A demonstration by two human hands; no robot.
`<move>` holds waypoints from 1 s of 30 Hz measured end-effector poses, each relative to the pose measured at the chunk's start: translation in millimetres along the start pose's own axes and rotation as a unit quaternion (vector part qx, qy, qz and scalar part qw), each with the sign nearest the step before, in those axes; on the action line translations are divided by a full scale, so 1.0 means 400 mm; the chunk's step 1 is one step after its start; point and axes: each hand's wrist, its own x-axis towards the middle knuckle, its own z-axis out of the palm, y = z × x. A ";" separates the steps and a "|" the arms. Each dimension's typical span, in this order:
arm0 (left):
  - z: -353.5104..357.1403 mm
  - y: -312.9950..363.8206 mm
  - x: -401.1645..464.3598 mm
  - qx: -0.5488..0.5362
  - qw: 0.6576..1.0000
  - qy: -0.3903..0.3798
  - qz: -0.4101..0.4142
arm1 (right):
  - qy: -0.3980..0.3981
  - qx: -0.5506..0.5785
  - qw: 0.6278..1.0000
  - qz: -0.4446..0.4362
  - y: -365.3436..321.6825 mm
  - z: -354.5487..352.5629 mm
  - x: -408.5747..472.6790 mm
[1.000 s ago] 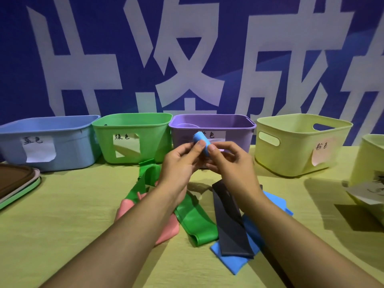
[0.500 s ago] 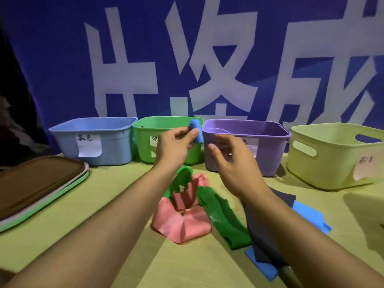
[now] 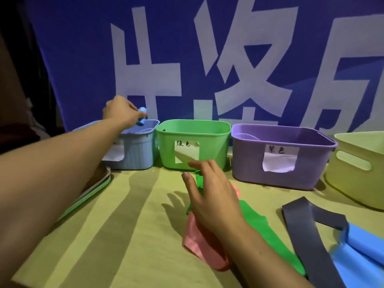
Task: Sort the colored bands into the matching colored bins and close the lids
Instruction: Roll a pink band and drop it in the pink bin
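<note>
Rolled blue band (image 3: 142,115), pinched in my left hand (image 3: 121,110) over the blue bin (image 3: 135,151), may unroll and miss if dropped early, while my right hand (image 3: 209,190) hangs loose.

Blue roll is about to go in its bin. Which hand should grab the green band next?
The right hand. It hovers open directly over the green band on the table, while the left hand is stretched out over the blue bin, holding the blue roll.

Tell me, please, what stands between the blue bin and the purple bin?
In the head view, the green bin stands between the blue bin and the purple bin, all in one row.
</note>
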 end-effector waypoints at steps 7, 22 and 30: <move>0.066 -0.059 0.064 0.095 0.989 -0.110 -0.033 | -0.006 -0.049 0.999 0.001 0.018 0.005 -0.003; 0.104 0.097 -0.244 -0.341 0.939 -0.034 0.019 | 0.049 -0.002 0.998 0.050 0.052 -0.024 0.013; 0.261 0.166 -0.462 -0.456 0.878 -0.143 -0.024 | -0.057 -0.043 0.994 0.080 0.069 -0.124 0.055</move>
